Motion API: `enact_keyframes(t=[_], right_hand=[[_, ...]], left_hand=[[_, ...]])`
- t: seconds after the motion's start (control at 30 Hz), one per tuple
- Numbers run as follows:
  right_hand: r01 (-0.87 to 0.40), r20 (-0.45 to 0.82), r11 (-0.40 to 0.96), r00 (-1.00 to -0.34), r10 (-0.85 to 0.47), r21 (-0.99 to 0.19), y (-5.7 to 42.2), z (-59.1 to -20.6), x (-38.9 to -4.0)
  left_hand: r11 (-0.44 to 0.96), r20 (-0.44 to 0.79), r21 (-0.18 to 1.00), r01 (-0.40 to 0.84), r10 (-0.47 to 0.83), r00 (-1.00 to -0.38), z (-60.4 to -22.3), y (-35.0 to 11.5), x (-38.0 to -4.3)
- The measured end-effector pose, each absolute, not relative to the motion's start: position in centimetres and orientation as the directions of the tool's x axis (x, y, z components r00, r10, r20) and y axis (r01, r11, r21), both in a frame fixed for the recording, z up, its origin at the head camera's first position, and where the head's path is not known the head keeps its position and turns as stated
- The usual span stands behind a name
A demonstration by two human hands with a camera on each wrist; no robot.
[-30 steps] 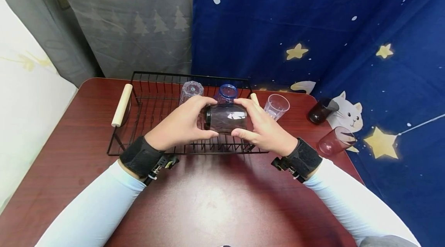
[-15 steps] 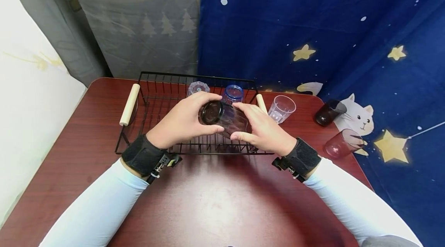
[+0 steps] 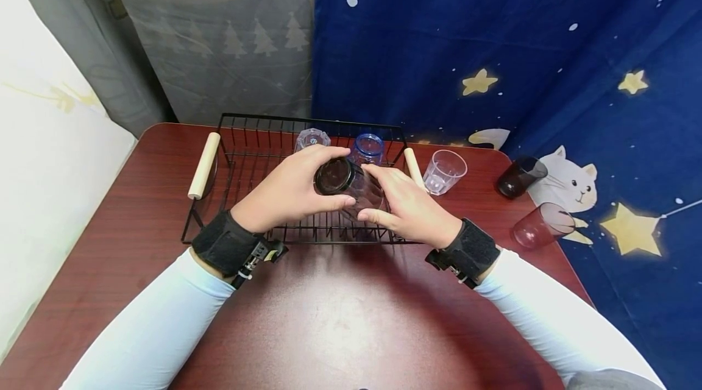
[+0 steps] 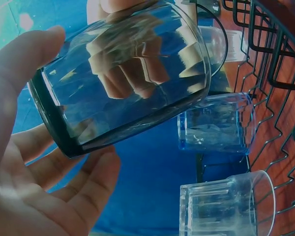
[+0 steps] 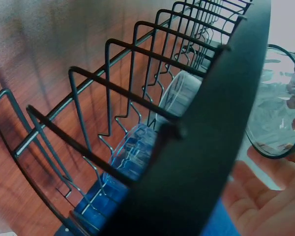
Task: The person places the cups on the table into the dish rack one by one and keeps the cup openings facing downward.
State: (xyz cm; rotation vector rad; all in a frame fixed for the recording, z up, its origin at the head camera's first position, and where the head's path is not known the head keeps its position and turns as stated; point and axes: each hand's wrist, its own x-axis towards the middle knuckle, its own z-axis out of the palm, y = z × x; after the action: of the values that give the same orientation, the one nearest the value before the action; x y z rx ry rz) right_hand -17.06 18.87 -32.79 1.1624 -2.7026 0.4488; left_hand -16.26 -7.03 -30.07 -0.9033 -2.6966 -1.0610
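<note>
Smoky tumbler (image 3: 359, 186) is held up over the wire dish rack (image 3: 263, 117), both hands clamped on it: left hand (image 3: 287, 189) round the thick base, right hand (image 3: 408, 202) at the rim end. A second ago it lay pretty much sideways; now the base tips up, so I'd say it's partway to upside down, not set down yet. Behind it, a clear glass (image 3: 312, 138) and a blue glass (image 3: 368, 145) sit bottoms-up in the rack. Off right, clear, dark and reddish tumblers (image 3: 540, 225) stand on the worktop (image 3: 329, 323).
</note>
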Motion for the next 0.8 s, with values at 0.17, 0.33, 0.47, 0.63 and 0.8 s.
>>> enact_keyframes(t=[0.17, 0.33, 0.47, 0.63, 0.8], right_hand=[[-0.727, 0.256, 0.656, -0.686, -0.681, -0.202, 18.9, -32.8, -17.1], [-0.744, 0.28, 0.623, -0.668, -0.69, -0.24, 19.4, -32.7, -17.6], [-0.753, 0.301, 0.593, -0.658, -0.69, -0.286, 20.1, -32.3, -17.9], [-0.713, 0.284, 0.621, -0.7, -0.655, -0.326, 21.0, -31.9, -17.9], [-0.674, 0.246, 0.659, -0.737, -0.629, -0.333, 21.6, -32.0, -17.7]], left_hand=[[0.578, 0.306, 0.584, 0.57, 0.494, -0.814, -30.0, -7.0, -16.3], [0.584, 0.308, 0.569, 0.579, 0.501, -0.809, -29.8, -7.2, -16.5], [0.6, 0.287, 0.562, 0.57, 0.504, -0.814, -29.7, -7.5, -16.7], [0.636, 0.22, 0.56, 0.531, 0.504, -0.835, -30.0, -8.1, -17.0], [0.667, 0.169, 0.554, 0.497, 0.495, -0.852, -30.4, -8.3, -17.2]])
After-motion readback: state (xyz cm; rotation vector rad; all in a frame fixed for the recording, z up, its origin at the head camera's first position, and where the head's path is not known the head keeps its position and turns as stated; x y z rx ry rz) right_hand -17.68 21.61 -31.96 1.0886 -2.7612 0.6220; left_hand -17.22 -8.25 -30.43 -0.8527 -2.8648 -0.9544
